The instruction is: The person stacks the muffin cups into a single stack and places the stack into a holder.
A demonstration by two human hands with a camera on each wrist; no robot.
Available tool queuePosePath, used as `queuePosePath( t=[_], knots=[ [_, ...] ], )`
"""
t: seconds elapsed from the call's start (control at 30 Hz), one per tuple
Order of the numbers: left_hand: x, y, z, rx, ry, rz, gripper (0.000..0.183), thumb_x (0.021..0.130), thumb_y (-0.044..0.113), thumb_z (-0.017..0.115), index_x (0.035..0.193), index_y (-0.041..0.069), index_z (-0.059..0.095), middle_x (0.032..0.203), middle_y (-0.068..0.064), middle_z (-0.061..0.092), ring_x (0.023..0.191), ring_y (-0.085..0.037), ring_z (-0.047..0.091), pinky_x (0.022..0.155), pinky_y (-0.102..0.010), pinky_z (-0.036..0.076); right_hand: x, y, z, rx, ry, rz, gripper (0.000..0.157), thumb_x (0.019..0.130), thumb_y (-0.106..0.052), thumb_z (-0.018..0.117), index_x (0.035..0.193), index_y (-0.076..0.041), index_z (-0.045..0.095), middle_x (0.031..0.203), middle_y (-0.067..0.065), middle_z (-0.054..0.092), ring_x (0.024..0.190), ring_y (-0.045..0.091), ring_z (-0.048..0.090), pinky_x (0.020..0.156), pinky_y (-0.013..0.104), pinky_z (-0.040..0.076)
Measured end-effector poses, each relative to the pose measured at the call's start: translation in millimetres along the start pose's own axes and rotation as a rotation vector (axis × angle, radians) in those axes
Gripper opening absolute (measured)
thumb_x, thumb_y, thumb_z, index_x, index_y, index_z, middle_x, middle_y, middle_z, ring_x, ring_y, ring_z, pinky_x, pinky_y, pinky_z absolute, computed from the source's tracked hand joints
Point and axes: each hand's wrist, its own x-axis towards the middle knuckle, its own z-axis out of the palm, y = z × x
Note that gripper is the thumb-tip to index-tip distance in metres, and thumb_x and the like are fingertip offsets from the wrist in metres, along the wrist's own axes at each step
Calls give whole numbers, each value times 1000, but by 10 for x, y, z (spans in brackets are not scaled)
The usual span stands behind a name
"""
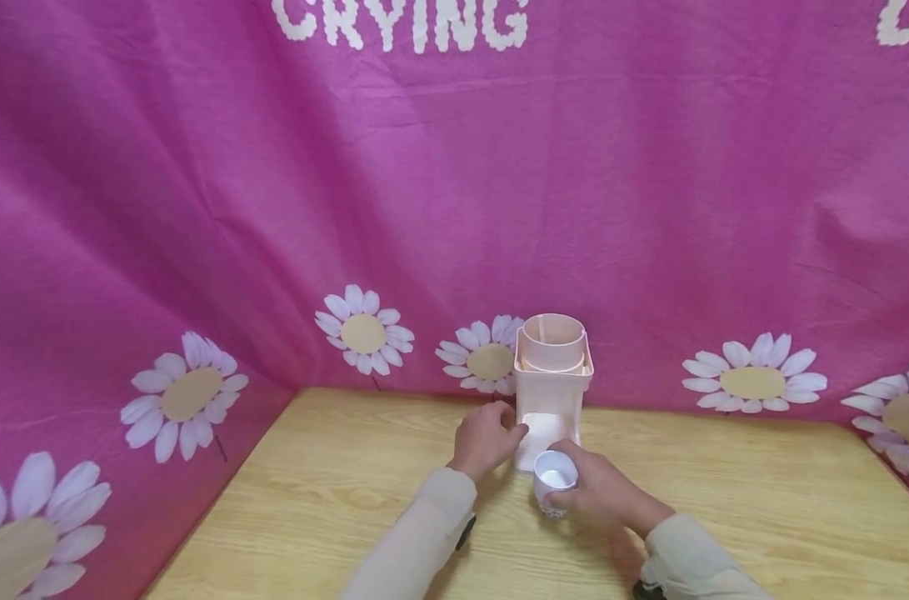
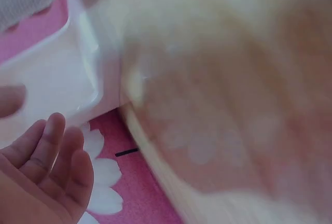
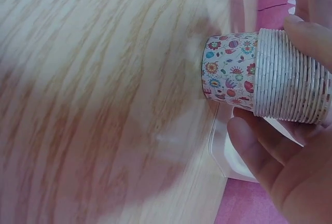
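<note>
My right hand (image 1: 600, 487) grips a nested stack of paper cups (image 1: 555, 475) by its side, in front of the pale pink dispenser. In the right wrist view the paper cup stack (image 3: 282, 73) shows many white rolled rims and a floral print on the end cup. My left hand (image 1: 486, 437) is at the left side of the pale pink plastic dispenser (image 1: 547, 387), holding nothing. Its fingers look loosely bent in the left wrist view, close to the dispenser's white-pink wall (image 2: 46, 73). The dispenser stands upright with a round tube at its top.
Wood-grain table (image 1: 334, 492) lies under both arms. A magenta cloth (image 1: 611, 183) printed with daisies hangs right behind the dispenser and along the table's left side.
</note>
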Motion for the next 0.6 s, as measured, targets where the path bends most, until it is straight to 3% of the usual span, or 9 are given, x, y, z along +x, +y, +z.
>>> queuePosePath(
  t=[0.13, 0.23, 0.33, 0.5, 0.6],
  knots=[
    [-64, -62, 4, 110, -33, 113, 13, 88, 25, 71, 95, 14, 73, 88, 2, 71, 83, -17, 64, 70, -30, 52, 30, -18, 7, 12, -3, -7, 55, 70, -16, 85, 116, -9, 56, 92, 3, 66, 83, 15, 59, 74, 32, 48],
    [-107, -102, 34, 164, -75, 235, 21, 89, 20, 68, 107, 13, 75, 106, 0, 74, 100, -19, 67, 85, -32, 55, 30, -17, 17, 9, -19, -23, 55, 69, -16, 85, 115, -10, 55, 92, 2, 66, 83, 14, 58, 73, 30, 48],
    [-142, -81, 60, 216, -133, 325, 24, 88, 18, 68, 110, 14, 74, 112, 1, 73, 106, -18, 66, 89, -28, 55, 0, 23, 10, -6, -35, -32, 55, 68, -16, 85, 114, -11, 55, 92, 1, 65, 82, 13, 58, 71, 28, 47],
    [-126, 44, 129, 297, -200, 311, 22, 88, 21, 72, 110, 19, 73, 112, 8, 73, 103, -8, 68, 86, -23, 55, -46, 96, -94, -27, -29, -53, 56, 68, -17, 84, 116, -10, 56, 93, 0, 65, 82, 12, 58, 70, 27, 47],
    [-184, 55, 140, 354, -164, 363, 3, 88, 19, 70, 88, 16, 70, 92, 8, 68, 84, -6, 61, 75, -24, 51, -78, 143, -131, -34, -14, -49, 55, 69, -19, 85, 116, -10, 56, 93, 0, 66, 82, 10, 58, 70, 25, 46]
  ],
)
